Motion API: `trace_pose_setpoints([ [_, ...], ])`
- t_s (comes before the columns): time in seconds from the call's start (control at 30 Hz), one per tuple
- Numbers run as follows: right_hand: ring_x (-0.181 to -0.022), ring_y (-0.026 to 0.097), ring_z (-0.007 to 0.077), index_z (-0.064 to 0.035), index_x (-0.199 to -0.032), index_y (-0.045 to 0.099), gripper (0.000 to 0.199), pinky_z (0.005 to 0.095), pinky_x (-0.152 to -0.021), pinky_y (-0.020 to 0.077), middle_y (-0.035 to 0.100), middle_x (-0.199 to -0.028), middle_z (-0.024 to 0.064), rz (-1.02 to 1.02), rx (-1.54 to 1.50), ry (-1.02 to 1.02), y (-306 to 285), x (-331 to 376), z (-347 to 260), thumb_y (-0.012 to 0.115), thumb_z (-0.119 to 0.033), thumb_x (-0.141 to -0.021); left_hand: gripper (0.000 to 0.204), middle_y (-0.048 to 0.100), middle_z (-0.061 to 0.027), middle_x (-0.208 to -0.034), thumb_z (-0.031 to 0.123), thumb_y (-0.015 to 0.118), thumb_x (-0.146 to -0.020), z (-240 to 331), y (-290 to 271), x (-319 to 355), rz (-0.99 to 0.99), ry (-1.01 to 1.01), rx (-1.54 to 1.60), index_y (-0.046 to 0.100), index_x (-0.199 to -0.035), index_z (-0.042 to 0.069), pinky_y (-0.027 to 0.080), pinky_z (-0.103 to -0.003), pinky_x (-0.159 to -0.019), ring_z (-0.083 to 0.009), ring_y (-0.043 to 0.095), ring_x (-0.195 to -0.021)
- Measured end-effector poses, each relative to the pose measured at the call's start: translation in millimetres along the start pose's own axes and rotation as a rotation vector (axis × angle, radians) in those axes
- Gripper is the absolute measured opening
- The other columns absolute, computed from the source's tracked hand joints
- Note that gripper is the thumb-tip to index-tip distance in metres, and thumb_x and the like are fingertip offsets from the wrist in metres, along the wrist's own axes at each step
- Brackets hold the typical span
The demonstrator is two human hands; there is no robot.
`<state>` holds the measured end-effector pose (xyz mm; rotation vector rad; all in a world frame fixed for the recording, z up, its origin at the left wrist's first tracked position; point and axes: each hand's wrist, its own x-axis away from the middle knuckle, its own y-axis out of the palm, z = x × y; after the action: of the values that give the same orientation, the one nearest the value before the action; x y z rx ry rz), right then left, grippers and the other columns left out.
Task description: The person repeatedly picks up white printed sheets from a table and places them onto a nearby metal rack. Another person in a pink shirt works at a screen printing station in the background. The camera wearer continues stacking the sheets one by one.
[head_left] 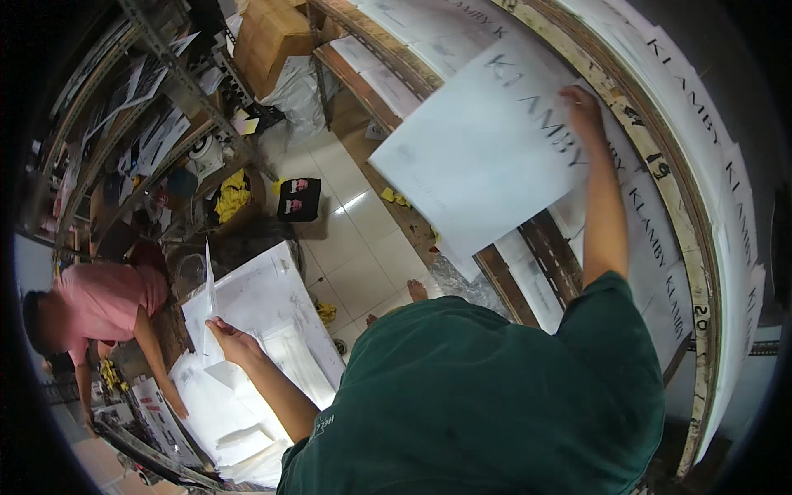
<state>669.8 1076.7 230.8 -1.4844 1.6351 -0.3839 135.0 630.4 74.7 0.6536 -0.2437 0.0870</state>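
The right hand (582,107) reaches up with its fingers closed on the top edge of a large white sheet (487,157), held over the long wooden shelf (528,239) lined with similar sheets. The left hand (231,338), far below-left of that shelf, pinches a thin white sheet (208,305) upright above a white paper stack (272,330).

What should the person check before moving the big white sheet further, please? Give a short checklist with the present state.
1. Right hand grips the large white sheet at its upper edge: ok.
2. Left hand holds a smaller white sheet above the paper stack: ok.
3. Large sheet flat, no folds visible: ok.
4. Second person in pink shirt is apart from both hands: ok.
5. Tightness of the right grip: cannot tell.
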Motion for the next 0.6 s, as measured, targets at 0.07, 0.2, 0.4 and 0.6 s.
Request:
trace_pose_setpoints([
  [0.07,-0.094,0.054,0.0193,-0.007,-0.096,0.06,0.02,0.03,-0.085,0.0404,0.06,-0.097,0.0086,0.084,0.255,0.065,-39.8,-19.5,74.6,0.048,-0.012,-0.081,0.019,0.058,-0.0076,-0.081,0.012,0.059,-0.082,-5.6,10.7,12.5,-0.157,-0.114,0.025,0.054,-0.092,-0.004,0.049,-0.013,-0.063,-0.0082,0.056,-0.069],
  [0.2,-0.096,0.053,0.0199,-0.0079,-0.098,0.059,0.022,0.0307,-0.085,0.0396,0.059,-0.099,0.0086,0.057,0.547,0.328,-75.1,-32.9,195.3,0.048,-0.015,-0.081,0.017,0.058,-0.008,-0.078,0.011,0.058,-0.082,-9.6,35.1,56.9,-0.148,-0.21,-0.006,0.055,-0.09,-0.004,0.05,-0.011,-0.057,-0.0077,0.057,-0.065],
  [0.4,-0.099,0.051,0.0208,-0.0093,-0.101,0.058,0.024,0.0317,-0.087,0.0385,0.057,-0.103,0.0087,-0.047,0.637,0.473,-74.7,-34.5,270.5,0.048,-0.02,-0.081,0.014,0.058,-0.0099,-0.077,0.008,0.055,-0.084,-21.5,52.9,95.9,-0.253,-0.312,-0.012,0.054,-0.084,-0.005,0.052,-0.012,-0.059,-0.0106,0.058,-0.067],
  [0.6,-0.102,0.05,0.0218,-0.0107,-0.104,0.057,0.028,0.0327,-0.088,0.0374,0.056,-0.106,0.0087,-0.08,0.648,0.457,-69.0,-36.7,289.4,0.048,-0.025,-0.082,0.013,0.059,-0.01,-0.074,0.008,0.054,-0.084,-33.6,74.7,125.1,-0.294,-0.36,-0.016,0.054,-0.084,-0.005,0.052,-0.012,-0.058,-0.0105,0.059,-0.066],
])
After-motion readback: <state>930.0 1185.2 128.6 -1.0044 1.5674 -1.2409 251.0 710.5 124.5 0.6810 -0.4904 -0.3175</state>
